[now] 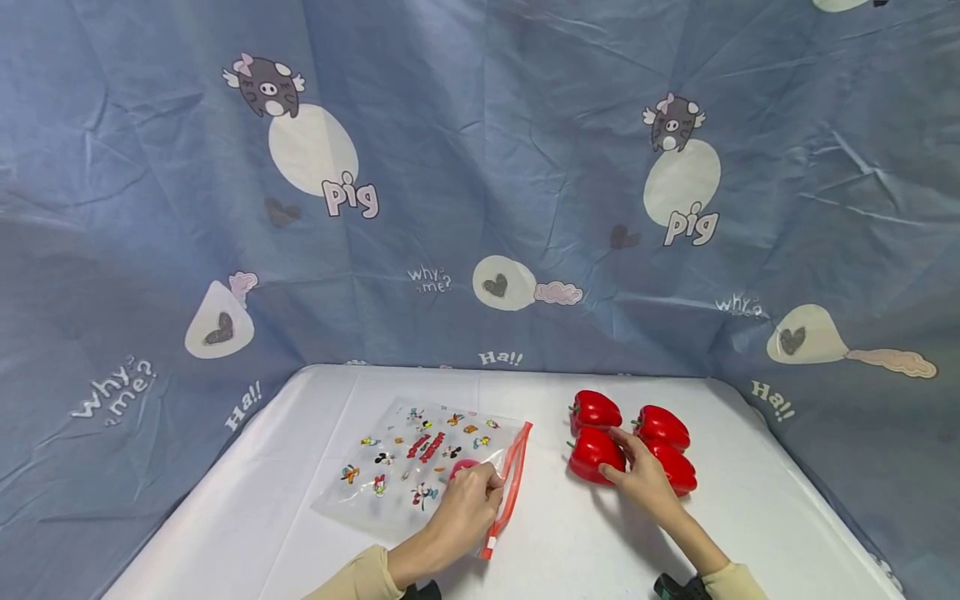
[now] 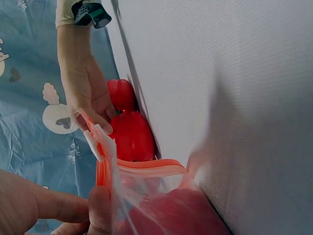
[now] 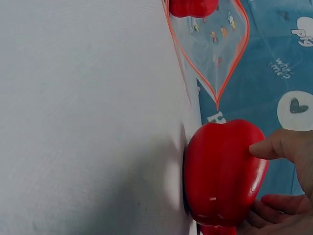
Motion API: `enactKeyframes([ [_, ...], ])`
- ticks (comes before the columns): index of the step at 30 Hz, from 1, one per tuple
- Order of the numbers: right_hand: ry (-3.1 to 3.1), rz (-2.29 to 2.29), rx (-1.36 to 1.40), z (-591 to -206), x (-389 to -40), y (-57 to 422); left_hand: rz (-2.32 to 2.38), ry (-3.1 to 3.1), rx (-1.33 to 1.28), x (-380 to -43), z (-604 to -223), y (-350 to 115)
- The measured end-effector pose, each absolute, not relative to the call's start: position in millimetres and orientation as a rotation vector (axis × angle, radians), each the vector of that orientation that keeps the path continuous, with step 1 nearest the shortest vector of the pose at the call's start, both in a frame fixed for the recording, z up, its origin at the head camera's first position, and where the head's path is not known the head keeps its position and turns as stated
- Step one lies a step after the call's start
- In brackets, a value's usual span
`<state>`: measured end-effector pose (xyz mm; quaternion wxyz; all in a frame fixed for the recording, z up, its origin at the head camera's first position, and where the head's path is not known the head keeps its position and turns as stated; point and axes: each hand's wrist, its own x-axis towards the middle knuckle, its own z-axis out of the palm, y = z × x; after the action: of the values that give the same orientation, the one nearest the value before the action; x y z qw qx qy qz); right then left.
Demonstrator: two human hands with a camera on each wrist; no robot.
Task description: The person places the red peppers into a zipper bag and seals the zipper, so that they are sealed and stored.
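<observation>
A clear zip bag (image 1: 397, 446) with cartoon prints and an orange-red zip edge lies on the left half of the table. My left hand (image 1: 467, 510) pinches it near its opening, which faces right and gapes. Inside it sits a red bell pepper (image 2: 178, 213), mostly covered by that hand in the head view. To the right, my right hand (image 1: 643, 479) holds another red bell pepper (image 1: 592, 455) on the table, thumb on its near side and fingers around the far side. The right wrist view shows this pepper (image 3: 222, 171) large, with the thumb touching it.
Behind the held pepper stands another red bell pepper (image 1: 596, 410). Two more, a rear pepper (image 1: 662, 427) and a front pepper (image 1: 677, 468), lie right of the right hand. A white-covered table (image 1: 555, 533) carries everything, with a blue printed curtain (image 1: 420, 208) beyond it.
</observation>
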<state>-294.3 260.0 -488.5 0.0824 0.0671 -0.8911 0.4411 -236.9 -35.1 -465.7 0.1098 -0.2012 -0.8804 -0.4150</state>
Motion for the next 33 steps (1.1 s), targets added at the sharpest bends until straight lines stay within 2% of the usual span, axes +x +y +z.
enactKeyframes([
  [12,-2.641,1.271,0.249,-494.2,-294.3,255.1,-1.222,-2.587,-0.592,-236.0,-465.8,-34.8],
  [33,-2.718,1.331,0.162,-502.8,-294.1,256.8,-1.193,-2.559,-0.601,-235.6,-466.8,-34.8],
])
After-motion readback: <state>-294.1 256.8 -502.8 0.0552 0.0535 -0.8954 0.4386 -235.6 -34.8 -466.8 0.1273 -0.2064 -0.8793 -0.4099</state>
